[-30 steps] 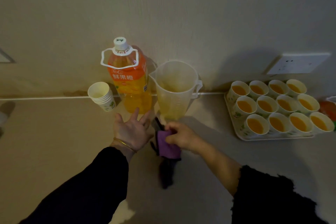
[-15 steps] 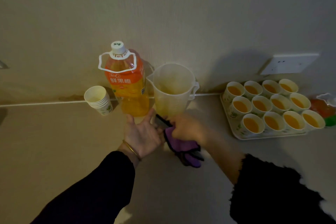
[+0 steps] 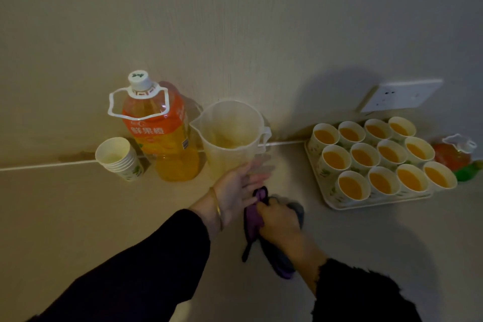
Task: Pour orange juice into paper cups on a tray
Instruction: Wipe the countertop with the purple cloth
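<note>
Left hand (image 3: pixel 239 189) lies open, fingertips blurred by the jug (image 3: pixel 230 138); right hand (image 3: pixel 278 221) clutches a purple cloth (image 3: pixel 252 217), its curled fingers mostly hidden underneath.

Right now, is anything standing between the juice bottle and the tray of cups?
Yes: the clear jug stands just right of the juice bottle, on the line to the tray; your left hand lies at the jug's base.
</note>
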A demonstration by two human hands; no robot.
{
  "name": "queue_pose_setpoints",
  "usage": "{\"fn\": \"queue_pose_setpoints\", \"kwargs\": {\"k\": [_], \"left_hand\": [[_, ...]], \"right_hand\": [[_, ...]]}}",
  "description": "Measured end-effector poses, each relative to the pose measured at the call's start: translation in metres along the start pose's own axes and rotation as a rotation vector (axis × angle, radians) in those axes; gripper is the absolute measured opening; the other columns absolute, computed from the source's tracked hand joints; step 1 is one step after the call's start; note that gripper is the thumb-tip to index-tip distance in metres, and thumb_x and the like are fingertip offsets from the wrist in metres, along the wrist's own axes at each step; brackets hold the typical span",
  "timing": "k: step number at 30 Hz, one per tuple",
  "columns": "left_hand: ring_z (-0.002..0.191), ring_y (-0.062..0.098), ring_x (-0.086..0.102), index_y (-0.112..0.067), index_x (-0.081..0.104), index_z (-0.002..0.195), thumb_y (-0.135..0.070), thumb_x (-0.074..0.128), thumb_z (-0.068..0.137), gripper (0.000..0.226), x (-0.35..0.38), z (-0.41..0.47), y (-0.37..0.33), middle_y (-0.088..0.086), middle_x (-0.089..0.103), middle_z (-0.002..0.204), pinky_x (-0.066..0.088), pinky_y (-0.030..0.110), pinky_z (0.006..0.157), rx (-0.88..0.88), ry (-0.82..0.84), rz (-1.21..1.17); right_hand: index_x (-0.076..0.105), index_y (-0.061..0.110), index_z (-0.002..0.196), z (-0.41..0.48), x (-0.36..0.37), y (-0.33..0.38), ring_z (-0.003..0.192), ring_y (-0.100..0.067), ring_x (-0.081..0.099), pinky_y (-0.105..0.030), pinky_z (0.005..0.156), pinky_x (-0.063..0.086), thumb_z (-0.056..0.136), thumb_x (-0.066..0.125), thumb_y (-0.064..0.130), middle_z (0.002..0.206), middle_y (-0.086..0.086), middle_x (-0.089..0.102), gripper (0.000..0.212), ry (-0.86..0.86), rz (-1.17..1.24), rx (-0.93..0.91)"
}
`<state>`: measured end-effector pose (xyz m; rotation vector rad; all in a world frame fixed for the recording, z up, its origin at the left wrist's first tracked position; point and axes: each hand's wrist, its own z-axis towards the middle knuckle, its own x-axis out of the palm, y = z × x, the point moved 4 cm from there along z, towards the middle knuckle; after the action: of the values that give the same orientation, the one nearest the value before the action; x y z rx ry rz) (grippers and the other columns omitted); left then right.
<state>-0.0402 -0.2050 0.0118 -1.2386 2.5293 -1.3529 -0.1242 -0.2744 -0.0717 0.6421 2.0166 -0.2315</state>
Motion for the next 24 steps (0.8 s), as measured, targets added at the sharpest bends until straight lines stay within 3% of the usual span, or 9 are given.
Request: {"fn": "queue_pose_setpoints", "kwargs": {"k": [3,6,10,13,15,16,18,21,24], "left_hand": [[0.129,0.02,0.043,-0.035,0.046,0.129,-0.04,0.029,0.101,0.033,0.027,0.014,-0.007,0.003,0.057,0.127,0.027,0.042,0.109,-0.012,0.035,-0.007],[0.136,0.023,0.034,-0.034,0.024,0.146,-0.05,0.028,0.098,0.05,0.047,0.037,-0.013,0.008,0.047,0.141,0.022,0.043,0.109,-0.05,0.054,-0.02],[0.132,0.025,0.04,-0.023,0.027,0.147,-0.058,0.026,0.095,0.063,0.062,0.068,-0.024,0.01,0.041,0.146,0.026,0.04,0.11,-0.073,0.008,-0.143],[0.109,0.025,0.053,-0.019,0.052,0.123,-0.053,0.033,0.094,0.049,0.068,0.078,-0.034,0.01,0.05,0.131,0.035,0.038,0.1,-0.034,-0.081,-0.331],[0.079,0.023,0.047,-0.016,0.052,0.091,-0.054,0.035,0.094,0.042,0.073,0.078,-0.039,0.01,0.052,0.103,0.038,0.038,0.08,-0.017,-0.122,-0.393],[0.079,0.023,0.046,-0.018,0.05,0.088,-0.054,0.033,0.095,0.041,0.075,0.079,-0.039,0.009,0.05,0.098,0.04,0.038,0.081,-0.019,-0.148,-0.398],[0.093,0.021,0.05,-0.027,0.051,0.098,-0.049,0.027,0.099,0.033,0.079,0.072,-0.042,0.005,0.051,0.103,0.04,0.035,0.088,-0.012,-0.193,-0.442],[0.129,0.024,0.04,-0.028,0.043,0.134,-0.047,0.03,0.099,0.041,0.071,0.063,-0.041,0.006,0.041,0.139,0.031,0.037,0.104,0.004,-0.295,-0.45],[0.123,0.027,0.045,-0.013,0.046,0.128,-0.033,0.038,0.098,0.037,0.046,0.07,-0.021,0.01,0.048,0.128,0.036,0.037,0.102,0.04,-0.461,-0.248]], "right_hand": [[0.036,0.014,0.136,0.008,-0.004,-0.014,0.125,-0.033,0.04,-0.044,0.097,0.041,0.099,0.038,0.022,0.137,-0.013,0.04,0.038,-0.144,-0.021,0.215],[0.03,0.018,0.143,0.013,0.006,-0.024,0.138,-0.032,0.021,-0.054,0.108,0.025,0.098,0.037,0.047,0.147,-0.01,0.027,0.054,-0.12,-0.029,0.158],[0.009,0.025,0.152,0.017,0.017,-0.036,0.145,-0.032,-0.003,-0.064,0.11,0.007,0.095,0.028,0.059,0.158,-0.002,0.004,0.069,-0.015,0.058,0.101],[0.002,0.025,0.153,0.02,0.016,-0.037,0.146,-0.034,-0.006,-0.066,0.111,-0.001,0.095,0.027,0.06,0.159,-0.004,0.001,0.072,0.026,-0.025,0.072],[0.002,0.024,0.152,0.022,0.013,-0.038,0.146,-0.034,-0.006,-0.066,0.11,-0.004,0.096,0.027,0.058,0.16,-0.005,0.0,0.071,0.077,-0.087,0.062],[0.002,0.024,0.152,0.023,0.011,-0.038,0.146,-0.033,-0.007,-0.067,0.11,-0.004,0.096,0.027,0.057,0.16,-0.006,0.0,0.07,0.106,-0.108,0.061],[0.002,0.023,0.152,0.024,0.007,-0.039,0.146,-0.033,-0.007,-0.067,0.11,-0.004,0.097,0.027,0.056,0.16,-0.006,-0.001,0.069,0.153,-0.124,0.06],[0.006,0.022,0.153,0.025,0.004,-0.036,0.146,-0.034,-0.001,-0.064,0.112,-0.002,0.097,0.033,0.053,0.159,-0.008,0.003,0.069,0.164,-0.114,0.058],[0.014,0.018,0.151,0.025,-0.001,-0.033,0.141,-0.037,0.014,-0.056,0.113,0.011,0.096,0.044,0.045,0.155,-0.012,0.016,0.069,0.102,-0.089,0.056]]}}
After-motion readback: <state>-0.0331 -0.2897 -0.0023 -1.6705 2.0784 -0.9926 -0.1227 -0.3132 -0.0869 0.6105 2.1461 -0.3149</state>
